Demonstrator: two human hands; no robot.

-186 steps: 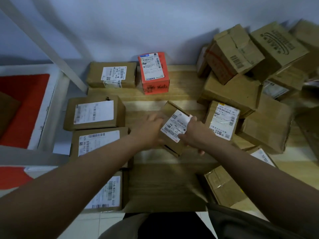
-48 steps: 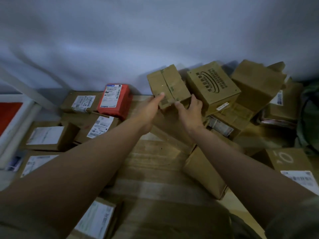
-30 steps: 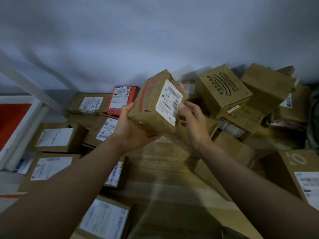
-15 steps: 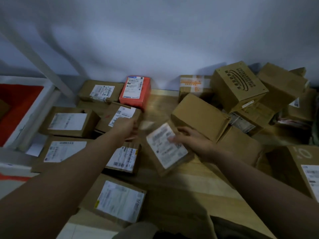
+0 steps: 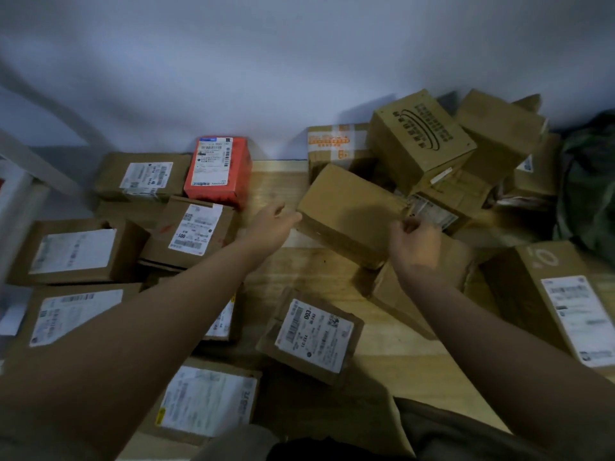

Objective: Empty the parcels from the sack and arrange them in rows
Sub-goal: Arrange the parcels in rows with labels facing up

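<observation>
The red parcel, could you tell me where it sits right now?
In the head view, the red parcel sits left of centre against the back wall, right of a brown labelled box.

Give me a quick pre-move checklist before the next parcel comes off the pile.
1. Left hand free: ok, fingers extended at the plain brown box, gripping nothing.
2. Right hand free: ok, loosely curled, holding nothing.
3. Last parcel set down: ok, the box labelled 003 lies label up on the wooden surface, though turned askew.
4. Rows on the left tidy: not ok, the box labelled 100 sits tilted over its neighbours.
5. Pile stable: cannot tell; the printed box leans on others.
</observation>
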